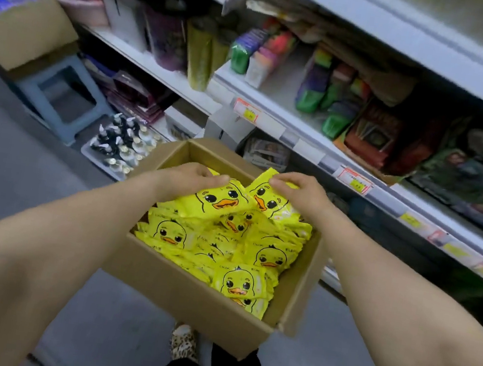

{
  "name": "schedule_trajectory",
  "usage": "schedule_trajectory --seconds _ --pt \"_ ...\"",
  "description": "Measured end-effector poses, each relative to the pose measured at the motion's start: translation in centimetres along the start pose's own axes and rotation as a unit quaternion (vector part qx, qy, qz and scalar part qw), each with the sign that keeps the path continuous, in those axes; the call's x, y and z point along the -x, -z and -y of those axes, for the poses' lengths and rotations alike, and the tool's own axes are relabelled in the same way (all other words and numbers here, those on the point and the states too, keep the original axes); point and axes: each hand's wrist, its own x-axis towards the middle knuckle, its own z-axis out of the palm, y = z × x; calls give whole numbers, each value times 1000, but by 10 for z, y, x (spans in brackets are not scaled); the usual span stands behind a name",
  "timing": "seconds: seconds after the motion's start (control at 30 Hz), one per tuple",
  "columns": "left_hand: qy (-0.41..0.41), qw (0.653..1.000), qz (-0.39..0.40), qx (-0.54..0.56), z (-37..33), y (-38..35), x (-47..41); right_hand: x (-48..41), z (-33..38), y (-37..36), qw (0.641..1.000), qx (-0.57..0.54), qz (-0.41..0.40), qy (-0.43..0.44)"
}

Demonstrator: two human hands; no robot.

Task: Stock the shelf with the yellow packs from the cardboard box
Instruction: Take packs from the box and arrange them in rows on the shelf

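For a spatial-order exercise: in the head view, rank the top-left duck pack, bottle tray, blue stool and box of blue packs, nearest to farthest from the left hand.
1. Top-left duck pack, held in the left hand.
2. Bottle tray, left on the floor.
3. Blue stool, farther left.
4. Box of blue packs, far left.

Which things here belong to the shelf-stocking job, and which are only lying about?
For the job: open brown cardboard box; yellow plastic duck-face packs inside it; left hand and right hand, each gripping a pack; white store shelf.
Lying about: blue plastic stool; second cardboard box holding blue packs; pink plastic basin; pale tray of small bottles.
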Motion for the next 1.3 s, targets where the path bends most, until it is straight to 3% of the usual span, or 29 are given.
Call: schedule_trajectory --seconds 0.13,0.23,0.37,0.57,1.0,1.13,1.3 --pt "-19 996 87 2 -49 15 27 28 17 38 999 -49 -14 -1" --pt "-45 992 117 23 -75 30 23 43 29 67 997 -29 -70 21" --pt "-96 992 83 6 -136 37 51 59 43 111 989 -39 -137 34" --pt "-178 974 -5 -137 -214 54 62 79 65 185 979 36 -192 55" --pt "-283 928 -47 -238 -387 80 60 84 82 337 948 4 -305 91" --pt "-311 903 -49 -292 -427 65 36 76 81 374 928 8 -360 90" --pt "-288 844 -102 -440 -469 43 2 71 70 411 927 12 -362 97"
